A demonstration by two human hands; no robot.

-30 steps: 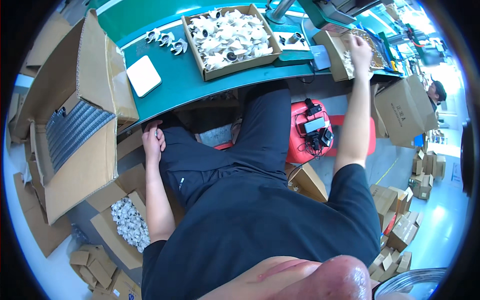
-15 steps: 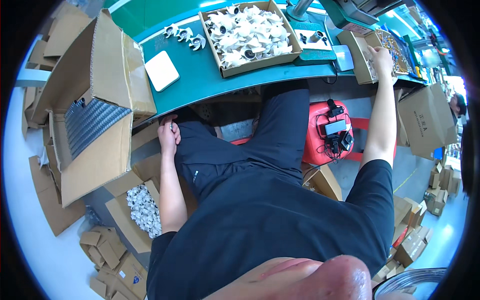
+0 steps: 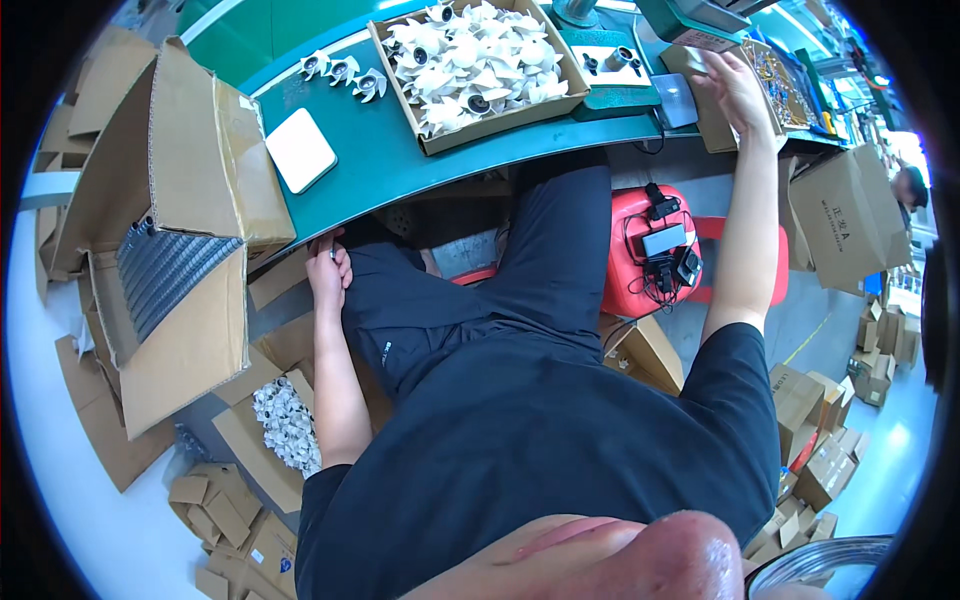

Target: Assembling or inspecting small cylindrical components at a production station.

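Observation:
My left hand (image 3: 328,272) is closed beside my left thigh, below the table edge. A small shiny bit shows between its fingers, too small to name. My right hand (image 3: 738,92) reaches over a small open carton (image 3: 715,128) at the right end of the green table (image 3: 370,185). Its thumb and fingers pinch together around something small and pale that I cannot make out. Left of it is a press base with a white fixture plate (image 3: 607,68). A shallow carton of white fan impellers (image 3: 475,70) stands mid-table, and three loose impellers (image 3: 343,70) lie to its left.
A white square pad (image 3: 301,150) lies at the table's left. A large open carton (image 3: 190,340) holds grey rods (image 3: 175,265). On a red stool (image 3: 625,285) sit small cameras and cables. Below left is a carton of white parts (image 3: 287,420). A wire-filled tray (image 3: 775,85) stands far right.
My right hand has drawn back from inside the small carton and moved left and up, with a pale bit at its fingertips. The view has shifted slightly; my left hand stays by my thigh.

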